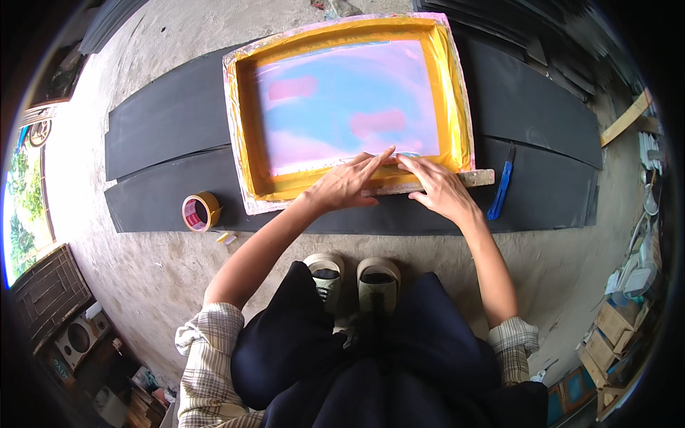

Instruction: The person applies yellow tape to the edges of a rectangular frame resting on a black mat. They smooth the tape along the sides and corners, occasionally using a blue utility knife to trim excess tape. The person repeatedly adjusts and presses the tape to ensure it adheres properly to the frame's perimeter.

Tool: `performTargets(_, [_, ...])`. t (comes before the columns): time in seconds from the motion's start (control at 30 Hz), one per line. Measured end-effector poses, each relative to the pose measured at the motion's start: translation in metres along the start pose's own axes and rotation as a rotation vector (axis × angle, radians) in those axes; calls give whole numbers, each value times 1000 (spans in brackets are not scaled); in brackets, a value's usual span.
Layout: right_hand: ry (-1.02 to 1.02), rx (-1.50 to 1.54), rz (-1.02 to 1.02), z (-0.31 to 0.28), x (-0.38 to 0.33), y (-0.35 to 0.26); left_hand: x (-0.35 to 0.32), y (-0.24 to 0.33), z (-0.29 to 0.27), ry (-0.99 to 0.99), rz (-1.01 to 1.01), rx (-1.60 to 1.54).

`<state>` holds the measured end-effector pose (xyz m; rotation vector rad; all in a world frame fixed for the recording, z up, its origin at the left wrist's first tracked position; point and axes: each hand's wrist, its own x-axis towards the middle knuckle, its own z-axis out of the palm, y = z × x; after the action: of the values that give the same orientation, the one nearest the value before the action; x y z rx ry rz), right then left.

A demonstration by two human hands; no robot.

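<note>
A shallow screen-printing frame (239, 153) lies on dark sheets, its inner edges lined with shiny yellow tape (446, 93). Its mesh (335, 107) is smeared pink and light blue, with two darker pink patches. Both hands rest at the frame's near side, fingertips close together over the taped edge. My left hand (346, 184) has its fingers stretched out and pointing right. My right hand (444, 189) reaches in from the other side, fingers extended and apart. Neither hand visibly holds anything, though the tape beneath the fingers is partly hidden.
A yellow tape roll (202, 212) stands left of the frame, near small scraps (227, 237). To the right lies a blue utility knife (501, 189), blade out. A wooden strip (478, 177) juts past the frame's near right corner. Dark sheets (171, 107) cover the concrete floor (143, 271).
</note>
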<state>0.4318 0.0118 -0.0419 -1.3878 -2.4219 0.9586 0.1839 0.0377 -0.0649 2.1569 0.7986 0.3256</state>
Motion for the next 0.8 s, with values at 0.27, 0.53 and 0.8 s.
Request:
performTargets(0.27, [175, -194, -138, 21, -10, 8, -17, -2, 32, 75, 33, 162])
performTargets(0.53, [281, -410, -244, 43, -19, 11, -33, 9, 34, 104, 119, 558])
performTargets(0.8, [207, -197, -394, 47, -37, 11, -50, 13, 42, 150, 85, 456])
